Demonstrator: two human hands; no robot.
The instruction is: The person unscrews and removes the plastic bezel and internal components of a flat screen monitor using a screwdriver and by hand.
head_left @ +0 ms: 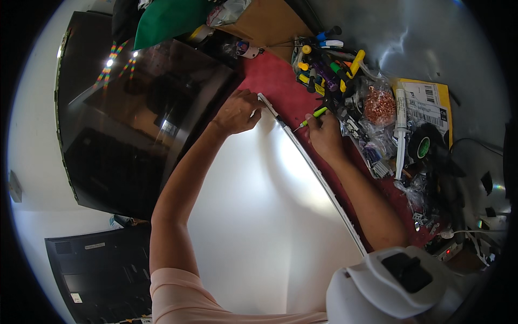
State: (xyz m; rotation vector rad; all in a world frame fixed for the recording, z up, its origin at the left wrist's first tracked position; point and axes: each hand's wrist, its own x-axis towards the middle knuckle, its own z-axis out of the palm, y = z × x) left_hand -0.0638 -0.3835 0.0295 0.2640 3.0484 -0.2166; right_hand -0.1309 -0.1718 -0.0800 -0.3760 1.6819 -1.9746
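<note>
A large glossy white sheet [243,216], like a diffuser from a screen, lies in front of me within a thin frame edge [318,175]. My left hand [239,112] is at its far corner with fingers curled and pinched on the sheet; the fingertips are partly hidden. In my right hand [325,137] is a slim screwdriver [318,114] with a lime-green handle. Its thin metal tip points left at the frame's right edge, close to a dark strip there; whether it touches cannot be made out.
A large dark screen panel [129,124] leans at the left, above a black back cover [102,272]. Right of the red mat [278,75] are several hand tools [329,65], copper wool [379,105], a syringe [400,132], black tape [423,144] and a yellow envelope [442,102]. A white device [383,286] stands near me.
</note>
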